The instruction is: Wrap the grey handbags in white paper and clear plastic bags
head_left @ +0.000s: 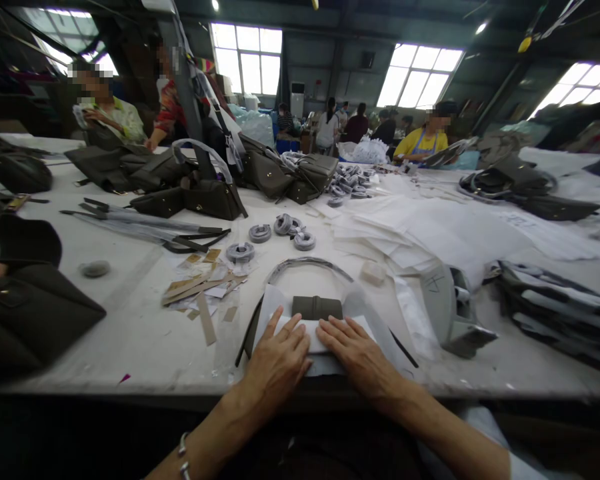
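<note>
A dark olive leather piece [317, 308] lies near the table's front edge, its lower part covered by folded white paper [313, 335]. Flat on the left side of that paper rests my left hand [279, 357], fingers spread. My right hand [357, 350] lies on the paper's right side, its fingers extended. White sheeting [266, 313] surrounds the leather piece. Behind it arches a wrapped handle [310, 262], and dark straps [404, 348] stick out at both sides. What is under the palms is hidden.
Paper and card scraps [200, 290] lie left, coiled wrapped straps [260, 233] beyond. A tape dispenser [443, 310] and wrapped dark pieces [555, 313] stand right. Dark bags [213, 199] line the back; one [40, 317] is at far left beside another person's fingers. People sit across the table.
</note>
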The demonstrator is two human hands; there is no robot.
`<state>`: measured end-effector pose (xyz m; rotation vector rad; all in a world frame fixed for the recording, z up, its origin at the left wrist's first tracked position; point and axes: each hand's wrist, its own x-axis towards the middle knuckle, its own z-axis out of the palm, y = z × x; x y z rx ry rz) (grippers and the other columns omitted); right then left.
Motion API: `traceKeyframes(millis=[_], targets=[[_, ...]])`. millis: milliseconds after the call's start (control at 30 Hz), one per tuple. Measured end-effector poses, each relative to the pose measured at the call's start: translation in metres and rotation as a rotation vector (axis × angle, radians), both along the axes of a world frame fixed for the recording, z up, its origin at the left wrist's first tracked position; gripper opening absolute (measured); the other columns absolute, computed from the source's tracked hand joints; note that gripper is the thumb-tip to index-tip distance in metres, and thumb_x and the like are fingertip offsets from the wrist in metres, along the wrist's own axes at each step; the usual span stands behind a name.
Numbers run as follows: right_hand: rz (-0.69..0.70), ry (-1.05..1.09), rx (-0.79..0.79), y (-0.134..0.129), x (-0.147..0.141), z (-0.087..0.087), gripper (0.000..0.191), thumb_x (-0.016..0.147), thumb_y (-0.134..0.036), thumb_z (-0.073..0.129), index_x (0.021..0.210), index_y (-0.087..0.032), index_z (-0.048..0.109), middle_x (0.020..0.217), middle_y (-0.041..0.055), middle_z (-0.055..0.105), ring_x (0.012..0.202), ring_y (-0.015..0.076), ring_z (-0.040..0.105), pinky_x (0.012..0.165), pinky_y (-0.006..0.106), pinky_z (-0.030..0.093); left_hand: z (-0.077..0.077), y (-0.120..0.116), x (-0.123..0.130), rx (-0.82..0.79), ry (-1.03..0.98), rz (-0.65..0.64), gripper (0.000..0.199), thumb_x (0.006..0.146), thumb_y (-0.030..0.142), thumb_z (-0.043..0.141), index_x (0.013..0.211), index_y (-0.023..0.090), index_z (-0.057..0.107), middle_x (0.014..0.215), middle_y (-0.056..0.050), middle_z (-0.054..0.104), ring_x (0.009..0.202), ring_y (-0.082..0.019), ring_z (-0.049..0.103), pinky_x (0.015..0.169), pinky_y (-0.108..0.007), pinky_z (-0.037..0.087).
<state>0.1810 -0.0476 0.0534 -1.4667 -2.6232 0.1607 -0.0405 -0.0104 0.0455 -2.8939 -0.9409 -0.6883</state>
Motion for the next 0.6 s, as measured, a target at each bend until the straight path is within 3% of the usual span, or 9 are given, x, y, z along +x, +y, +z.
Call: traceKeyframes(millis=[100, 233, 300, 400, 500, 600], targets=[[-0.044, 0.034, -0.152, -0.001, -0.003, 0.013, 0.06, 0.084, -0.003, 0.041, 0.143, -0.016, 0.047, 0.148, 0.0127, 0.045, 0.139, 0.0277, 0.04, 0.115, 0.055, 0.031, -0.002, -0.001, 0.003, -0.076, 0.043, -0.016, 0.028, 0.091, 0.024, 0.059, 0.116, 0.013, 0.059, 0.125, -0.013, 0.066, 0.124, -0.027, 0.057, 0.113, -0.05, 0.034], [-0.082, 0.062, -0.241, -0.006, -0.007, 0.024, 0.06, 0.089, -0.026, 0.055, 0.145, -0.01, 0.042, 0.151, 0.018, 0.039, 0.141, 0.0318, 0.035, 0.115, 0.057, 0.029, 0.006, 0.003, -0.002, -0.221, 0.082, -0.106, 0.069, 0.081, 0.05, 0.07, 0.132, 0.01, 0.047, 0.138, -0.021, 0.055, 0.13, -0.03, 0.051, 0.11, -0.051, 0.039], [-0.093, 0.049, -0.175, -0.009, -0.009, 0.017, 0.065, 0.086, -0.027, 0.061, 0.146, -0.009, 0.041, 0.151, 0.0187, 0.039, 0.141, 0.0337, 0.035, 0.115, 0.058, 0.028, 0.006, 0.006, -0.006, -0.248, 0.104, -0.146, 0.075, 0.08, 0.048, 0.072, 0.138, 0.011, 0.042, 0.141, -0.021, 0.052, 0.134, -0.03, 0.046, 0.111, -0.053, 0.038], [-0.075, 0.044, 0.015, -0.015, -0.008, -0.007, 0.064, 0.084, -0.017, 0.059, 0.145, -0.01, 0.041, 0.15, 0.0172, 0.042, 0.14, 0.0334, 0.037, 0.114, 0.059, 0.029, -0.006, 0.011, -0.01, -0.23, 0.113, -0.183, 0.06, 0.09, 0.029, 0.061, 0.144, 0.015, 0.038, 0.143, -0.016, 0.051, 0.137, -0.025, 0.044, 0.112, -0.051, 0.036], [-0.026, 0.058, 0.172, -0.02, -0.005, -0.029, 0.063, 0.084, -0.007, 0.053, 0.146, -0.01, 0.039, 0.149, 0.0155, 0.044, 0.14, 0.0307, 0.038, 0.114, 0.057, 0.031, -0.02, 0.014, -0.015, -0.15, 0.131, -0.204, 0.051, 0.094, 0.013, 0.046, 0.144, 0.021, 0.041, 0.144, -0.011, 0.052, 0.136, -0.021, 0.045, 0.113, -0.049, 0.035], [-0.017, 0.074, 0.243, -0.022, -0.002, -0.038, 0.064, 0.084, -0.003, 0.049, 0.146, -0.01, 0.037, 0.149, 0.0144, 0.045, 0.14, 0.0289, 0.037, 0.115, 0.056, 0.03, -0.025, 0.011, -0.018, -0.022, 0.19, -0.226, 0.054, 0.092, 0.012, 0.043, 0.146, 0.023, 0.039, 0.146, -0.008, 0.05, 0.138, -0.024, 0.042, 0.114, -0.053, 0.031]])
